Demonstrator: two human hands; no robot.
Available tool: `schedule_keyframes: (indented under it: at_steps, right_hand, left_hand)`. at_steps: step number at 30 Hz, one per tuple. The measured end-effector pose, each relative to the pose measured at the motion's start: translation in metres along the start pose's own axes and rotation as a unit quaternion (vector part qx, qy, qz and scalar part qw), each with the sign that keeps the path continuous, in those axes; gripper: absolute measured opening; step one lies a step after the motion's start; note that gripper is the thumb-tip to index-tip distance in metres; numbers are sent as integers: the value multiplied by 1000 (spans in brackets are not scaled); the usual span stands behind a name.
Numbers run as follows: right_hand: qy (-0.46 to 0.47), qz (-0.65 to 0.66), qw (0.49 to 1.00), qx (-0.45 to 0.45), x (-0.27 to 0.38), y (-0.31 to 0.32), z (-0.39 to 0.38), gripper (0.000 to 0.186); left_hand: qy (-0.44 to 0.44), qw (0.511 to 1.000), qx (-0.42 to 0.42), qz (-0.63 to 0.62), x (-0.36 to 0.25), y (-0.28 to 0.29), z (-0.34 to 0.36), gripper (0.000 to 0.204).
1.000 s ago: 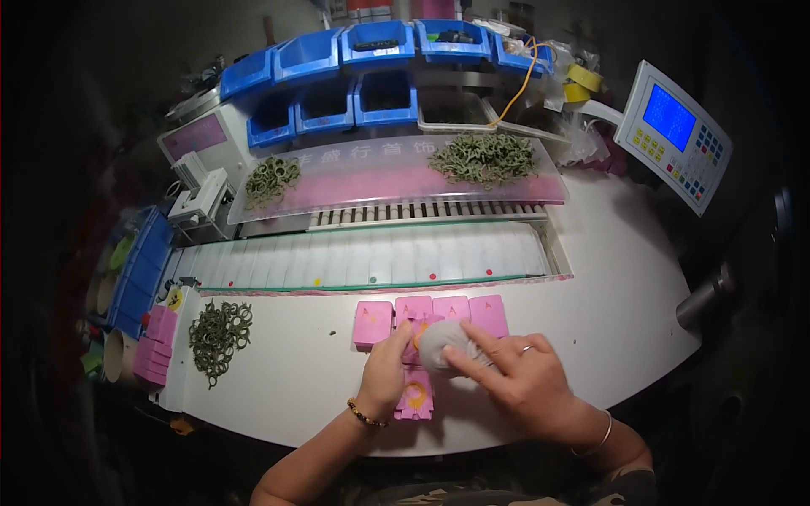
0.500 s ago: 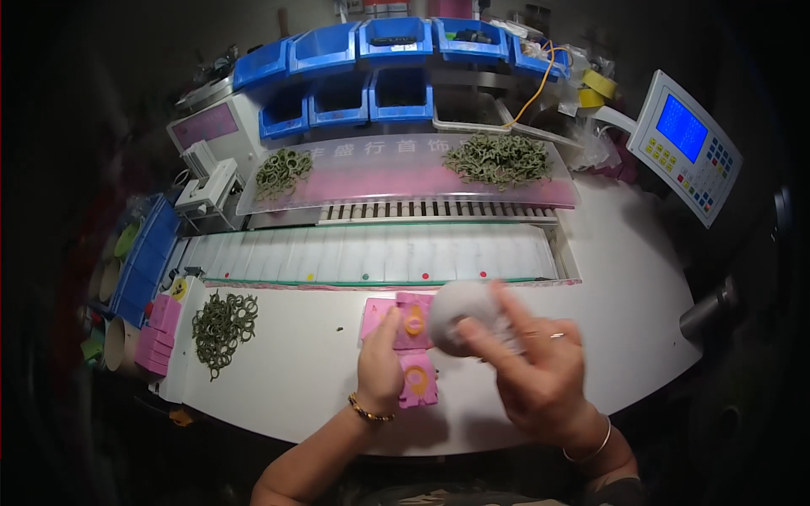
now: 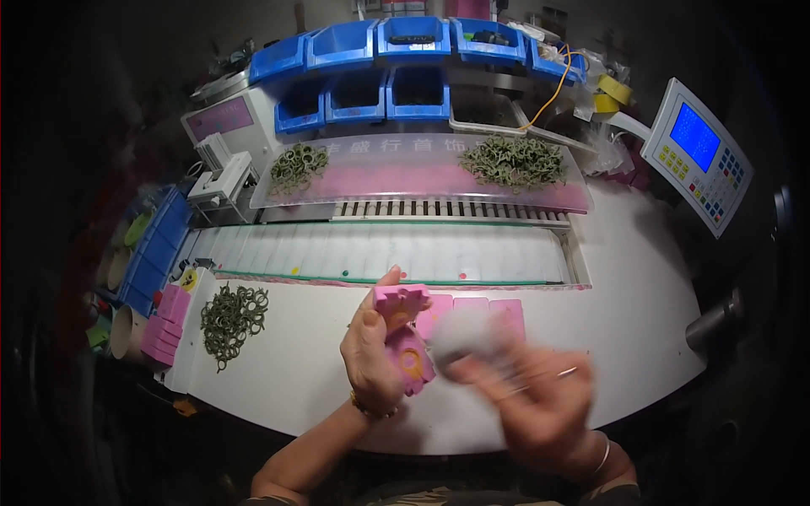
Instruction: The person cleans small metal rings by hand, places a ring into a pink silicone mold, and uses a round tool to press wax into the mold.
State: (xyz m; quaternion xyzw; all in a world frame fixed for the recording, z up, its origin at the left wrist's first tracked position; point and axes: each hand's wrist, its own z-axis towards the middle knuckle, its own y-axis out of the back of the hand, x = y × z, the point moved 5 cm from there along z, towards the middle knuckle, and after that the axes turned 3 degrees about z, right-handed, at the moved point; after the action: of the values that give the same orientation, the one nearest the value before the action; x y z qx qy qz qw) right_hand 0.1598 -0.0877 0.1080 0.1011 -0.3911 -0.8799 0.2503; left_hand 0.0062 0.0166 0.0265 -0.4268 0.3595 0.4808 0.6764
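Observation:
My left hand [image 3: 369,364] is closed around a pink rubber mould [image 3: 408,368], whose two halves stand apart like an opened book. A yellowish ring shape shows in the lower half; the upper half is tilted up, its inner face partly shaded. In my right hand [image 3: 544,392], smeared by motion, is a rounded grey-white pouch-like ball [image 3: 462,341], just right of the mould. Whether ball and mould touch I cannot tell. Behind the ball, several pink mould blocks [image 3: 509,316] lie on the white table [image 3: 312,392], partly hidden by my right hand.
Dark green ring pieces [image 3: 234,320] lie heaped at the left. Two more heaps, one smaller [image 3: 297,166] and one larger [image 3: 515,160], sit on a translucent panel [image 3: 396,181]. Beyond are blue bins [image 3: 413,38]; a control screen [image 3: 700,152] stands at the right.
My left hand has lifted and tilted the mould, its upper half now more upright. More pink blocks show behind it. The ball has moved slightly down; the whole view has shifted a little.

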Motion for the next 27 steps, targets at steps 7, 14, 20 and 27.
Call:
schedule_keyframes:
  at_steps: [7, 14, 20, 27]
  right_hand:
    - [-33, 39, 987, 154, -15, -28, -33, 54]
    - [-175, -164, 962, 131, -109, -20, -77, 54]
    - [-202, -229, 940, 150, -128, -24, -91, 54]
    - [-261, 333, 902, 85, -76, -48, -22, 45]
  left_hand:
    - [-17, 995, -93, -15, 12, 20, 6, 54]
    - [168, 977, -63, -117, 25, 22, 11, 58]
    - [208, 973, 1, -101, 25, -1, 3, 43]
    - [164, 980, 56, -98, 31, -16, -14, 33]
